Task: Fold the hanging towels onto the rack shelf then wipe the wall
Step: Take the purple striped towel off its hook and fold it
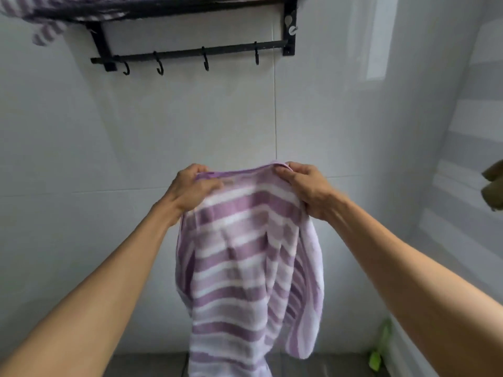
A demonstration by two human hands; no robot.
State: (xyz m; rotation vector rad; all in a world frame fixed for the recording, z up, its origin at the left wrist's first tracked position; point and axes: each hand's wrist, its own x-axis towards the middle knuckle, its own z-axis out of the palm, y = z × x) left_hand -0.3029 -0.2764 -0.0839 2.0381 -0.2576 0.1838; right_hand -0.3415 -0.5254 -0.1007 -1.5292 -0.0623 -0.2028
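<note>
Both hands held a soft purple-and-white striped towel [250, 257] by its top hem, the left hand [190, 186] and right hand [307, 186] each pinching a corner, so the cloth hung in loose folds before the smooth pale tiled wall [81, 145]. Above, well apart, the black metal rack [190, 54] with hooks carried another striped towel [46, 31] on its shelf.

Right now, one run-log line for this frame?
phase: folding | left hand: grips striped towel top edge | right hand: grips same edge | rack hooks: bare | shelf: another towel
</note>
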